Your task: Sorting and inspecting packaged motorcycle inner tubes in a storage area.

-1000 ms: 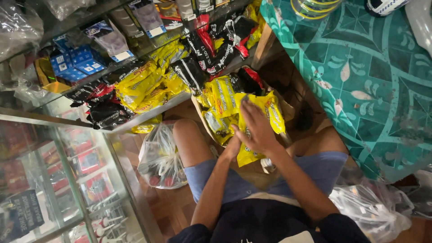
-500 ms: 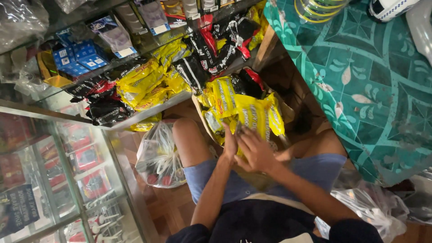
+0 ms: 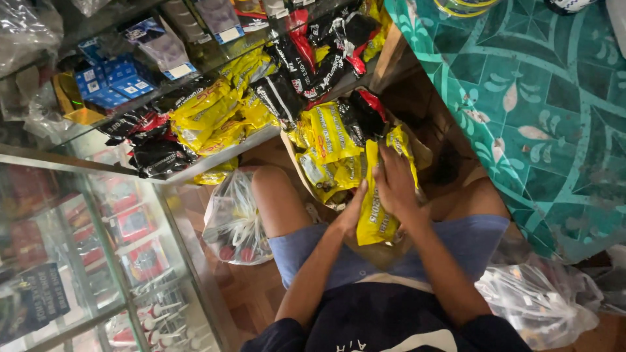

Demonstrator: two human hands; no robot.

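Note:
I sit with a cardboard box (image 3: 295, 156) of yellow snack packets between my knees. My right hand (image 3: 393, 184) lies flat on top of a yellow packet (image 3: 376, 221) over my lap. Under and beside the same packet sits my left hand (image 3: 350, 215), gripping its left edge. More yellow packets (image 3: 328, 140) and a black-and-red packet (image 3: 367, 107) fill the box just beyond my hands.
A glass shelf (image 3: 215, 153) at the upper left carries yellow and black packets and blue boxes (image 3: 104, 81). A glass display case (image 3: 72, 248) stands at the left. Clear plastic bags lie by my left knee (image 3: 235, 218) and at the lower right (image 3: 541, 300). A teal patterned floor (image 3: 535, 117) lies at the right.
Both hands have drawn one yellow packet out of the box toward my lap; the right hand now rests on top of it, the left at its edge.

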